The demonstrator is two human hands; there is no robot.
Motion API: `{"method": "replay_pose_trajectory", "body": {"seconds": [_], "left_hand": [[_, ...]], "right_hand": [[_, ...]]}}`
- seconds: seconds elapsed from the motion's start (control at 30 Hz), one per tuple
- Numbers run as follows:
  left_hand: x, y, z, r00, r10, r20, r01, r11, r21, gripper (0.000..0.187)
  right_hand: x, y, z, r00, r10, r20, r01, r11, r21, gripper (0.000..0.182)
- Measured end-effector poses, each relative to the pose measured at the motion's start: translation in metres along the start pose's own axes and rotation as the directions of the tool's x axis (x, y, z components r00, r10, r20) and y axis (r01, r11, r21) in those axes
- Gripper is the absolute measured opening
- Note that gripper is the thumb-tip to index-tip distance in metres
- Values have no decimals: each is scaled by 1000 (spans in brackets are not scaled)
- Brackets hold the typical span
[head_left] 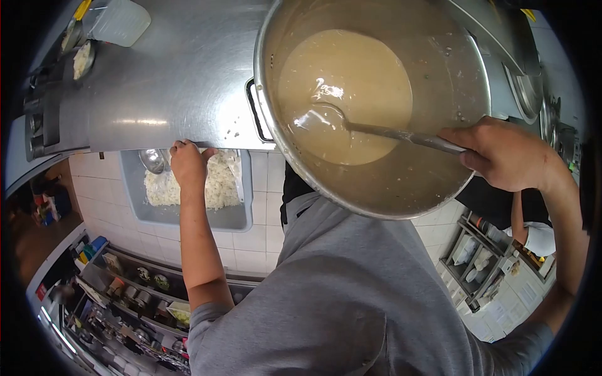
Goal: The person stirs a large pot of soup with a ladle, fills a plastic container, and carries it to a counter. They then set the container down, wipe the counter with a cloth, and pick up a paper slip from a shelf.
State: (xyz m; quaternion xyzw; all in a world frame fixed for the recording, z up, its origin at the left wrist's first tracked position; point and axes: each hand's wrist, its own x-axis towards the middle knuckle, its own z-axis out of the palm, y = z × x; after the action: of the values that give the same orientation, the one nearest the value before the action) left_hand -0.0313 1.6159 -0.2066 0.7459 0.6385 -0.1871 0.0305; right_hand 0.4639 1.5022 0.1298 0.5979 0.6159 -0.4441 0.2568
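My right hand [511,153] is closed round the handle of a metal ladle [407,133]. The ladle's bowl lies in a pale tan, creamy liquid [370,69] inside a large metal pot [448,69]. At the front edge of the steel counter [182,94], my left hand [189,164] has its fingers curled over the rim, thumb to the side. Below that hand is a grey plastic tub [219,217] holding white cooked rice [164,188]. A metal bowl or scoop [152,160] sits in the tub's corner, partly hidden by the counter.
A clear plastic container [122,22] and a small dish of white food [83,61] stand on the counter's far left. Behind me on the left, shelving [135,294] holds several containers. Another person's arm [519,216] shows at the right, near a rack [470,257].
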Motion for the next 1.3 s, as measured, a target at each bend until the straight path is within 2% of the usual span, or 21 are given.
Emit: {"method": "replay_pose_trajectory", "body": {"seconds": [0.1,0.23,0.3,0.4,0.53,0.6,0.73,0.83,0.93,1.0,1.1,1.3], "left_hand": [[1,-1,1,1000,7,-5,-7,1000,5,82],[0,-1,2,1000,8,-13,-8,1000,-1,81],[0,-1,2,999,20,-27,-20,1000,5,81],[0,0,-1,999,22,-23,-22,1000,-2,82],[1,-2,3,999,25,-20,-25,1000,10,82],[2,-4,3,999,32,-26,-32,999,19,83],[2,-4,3,999,43,-33,-43,999,19,84],[1,-4,2,998,49,-43,-49,999,11,85],[1,-6,4,997,58,-51,-58,998,12,86],[2,-8,7,996,70,-64,-68,997,22,87],[3,-9,9,997,68,-48,-68,998,13,88],[0,-6,1,997,50,-50,-51,999,-8,86]], "right_hand": [[5,-17,-8,999,42,14,-42,999,-12,53],[6,-21,-2,998,-19,-63,17,1000,-19,53],[2,-28,-8,1000,22,-17,-20,993,119,52],[-9,-37,-9,998,34,-45,-24,979,202,48],[-22,-47,-13,997,63,-34,-54,971,231,46],[-28,-57,-20,989,143,28,-146,963,229,52],[-39,-70,-27,990,135,30,-138,956,260,53],[-46,-89,-39,980,187,71,-200,929,311,53],[-56,-96,-37,980,198,34,-200,936,289,52],[-65,-95,-33,989,126,-76,-101,957,271,51],[-72,-99,-31,989,65,-132,-35,975,219,50],[-86,-108,-21,973,58,-221,-24,988,152,51]]}}
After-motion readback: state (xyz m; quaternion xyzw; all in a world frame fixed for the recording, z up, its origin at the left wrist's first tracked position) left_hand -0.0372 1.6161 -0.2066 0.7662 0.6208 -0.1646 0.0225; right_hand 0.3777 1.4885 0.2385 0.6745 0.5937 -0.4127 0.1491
